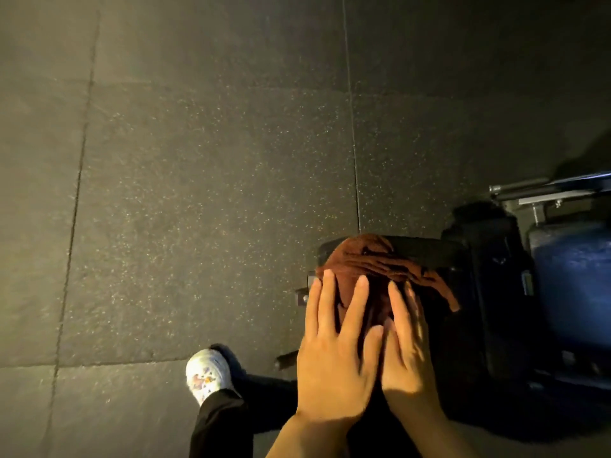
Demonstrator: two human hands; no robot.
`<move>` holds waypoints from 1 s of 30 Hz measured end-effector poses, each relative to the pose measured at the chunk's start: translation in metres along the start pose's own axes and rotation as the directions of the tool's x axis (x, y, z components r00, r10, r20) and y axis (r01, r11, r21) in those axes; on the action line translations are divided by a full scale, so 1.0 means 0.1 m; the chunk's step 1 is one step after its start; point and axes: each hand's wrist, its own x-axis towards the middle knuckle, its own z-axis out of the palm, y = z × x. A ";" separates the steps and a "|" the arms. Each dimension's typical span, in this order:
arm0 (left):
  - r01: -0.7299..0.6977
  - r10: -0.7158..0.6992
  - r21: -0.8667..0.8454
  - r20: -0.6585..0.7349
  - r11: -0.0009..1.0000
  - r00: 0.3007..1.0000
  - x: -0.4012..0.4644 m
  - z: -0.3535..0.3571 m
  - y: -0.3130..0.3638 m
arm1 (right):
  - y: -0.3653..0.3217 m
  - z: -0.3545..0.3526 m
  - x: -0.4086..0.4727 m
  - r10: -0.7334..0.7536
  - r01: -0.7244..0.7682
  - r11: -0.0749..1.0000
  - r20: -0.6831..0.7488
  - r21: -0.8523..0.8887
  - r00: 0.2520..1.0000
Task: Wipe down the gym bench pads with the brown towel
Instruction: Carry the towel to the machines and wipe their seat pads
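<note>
the two forearms enter from six o'clock, nearest the camera, and both hands lie flat with fingers straight and spread: the left hand [334,352] toward seven o'clock, the right hand [408,345] just beside it toward five, their inner edges touching or nearly so. neither hand curls round anything; the fingertips press down on the brown towel [370,262], which is bunched in loose folds at twelve o'clock from the hands, over the near end of a dark bench pad [426,251]. one corner of the towel trails off toward three o'clock. beyond that, at three o'clock, stands dark bench framing and a blue pad [572,279], with metal rails [542,190] at two o'clock. at eight o'clock a pale patterned shoe [206,375] and a black trouser leg stand on the speckled rubber floor [198,160]. the wipe appears to be under way on this one pad, the blue one seemingly untouched. the risk lies in the open-palmed hold: with only flat pressure, the bunched cloth could roll or slip off the pad's edge, and the folds may leave strips unwiped. the dim light could also hide missed patches.
</note>
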 end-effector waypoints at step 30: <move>-0.949 0.631 -0.282 0.765 0.143 -0.132 1.90 -0.25 -0.02 | -0.69 0.62 -0.26 0.284 -0.392 0.899 -0.420 -0.196 0.862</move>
